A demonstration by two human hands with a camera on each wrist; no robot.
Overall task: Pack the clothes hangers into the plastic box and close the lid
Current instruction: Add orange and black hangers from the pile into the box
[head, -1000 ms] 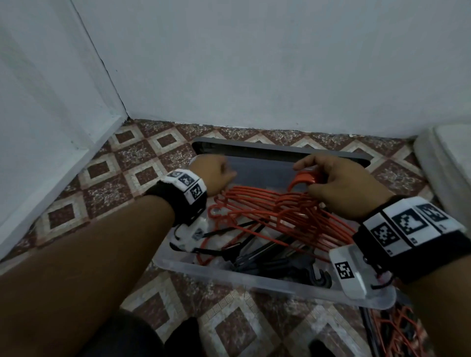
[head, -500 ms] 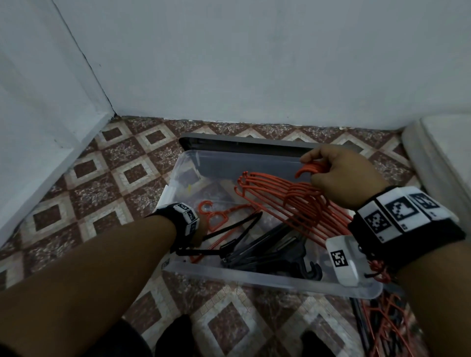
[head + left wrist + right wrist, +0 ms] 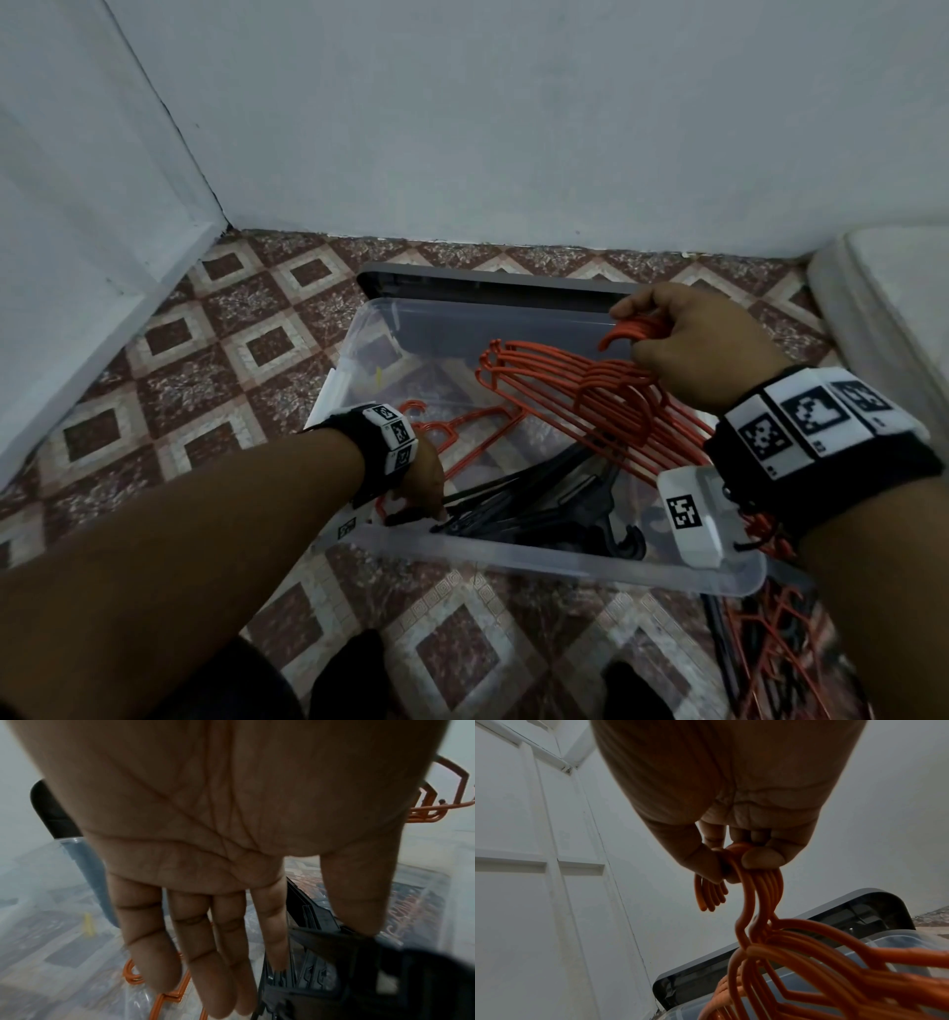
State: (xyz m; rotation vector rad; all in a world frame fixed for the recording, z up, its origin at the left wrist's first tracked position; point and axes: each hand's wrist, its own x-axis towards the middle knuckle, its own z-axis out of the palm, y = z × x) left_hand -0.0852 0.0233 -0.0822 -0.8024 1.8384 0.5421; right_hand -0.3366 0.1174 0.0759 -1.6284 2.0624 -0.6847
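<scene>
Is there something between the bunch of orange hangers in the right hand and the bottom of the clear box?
Partly. The right hand grips the bunch of orange plastic hangers by its hooks, above the clear plastic box. Under it lie black plastic hangers, which the open left hand touches, and one loose orange hanger. The far left part of the box floor is free.

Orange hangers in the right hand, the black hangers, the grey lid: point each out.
Orange hangers (image 3: 580,395): head view, bunched wire shoulders.
Black hangers (image 3: 560,514): head view, middle of the pile.
Grey lid (image 3: 488,285): head view, top edge.
</scene>
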